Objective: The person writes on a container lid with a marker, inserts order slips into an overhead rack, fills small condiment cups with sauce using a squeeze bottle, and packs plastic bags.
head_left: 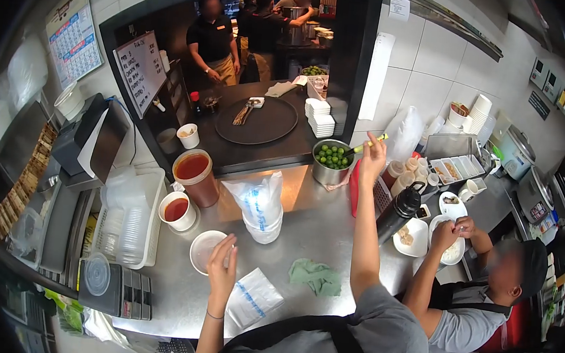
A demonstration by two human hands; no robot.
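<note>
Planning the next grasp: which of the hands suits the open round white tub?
Likely the left hand: it's close to the tub, while the right hand is nearer the silver metal pot.

Left hand (222,265) covers part of the white bowl (203,248); contact unclear. Yellow-ended utensil (377,140) in right hand (372,161): lower end hidden around the metal pot (331,176). Calendar (75,43) fine print too small. Co-worker (478,305): face blurred.
</note>
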